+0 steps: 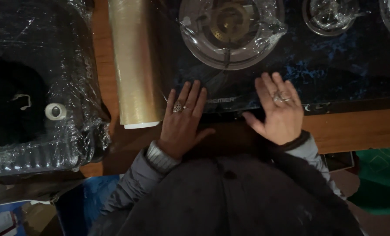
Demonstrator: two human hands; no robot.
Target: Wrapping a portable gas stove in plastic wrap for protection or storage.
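Observation:
My left hand [182,120] lies flat, fingers spread, on the front edge of a dark glass gas hob [334,65] that is covered in clear plastic film. My right hand [280,111] rests flat on the same front edge, palm down, fingers apart. Both hands wear rings and grey sleeves. A roll of clear wrapping film [134,61] lies upright in the view just left of my left hand, almost touching its little finger. A round burner [230,30] under film sits beyond my fingertips. Neither hand holds anything.
A black appliance wrapped in plastic film [37,87] fills the left side. The wooden table [356,129] shows in front of the hob. A second burner [330,15] sits at the top right. A blue box [16,214] lies lower left; green material [378,179] lower right.

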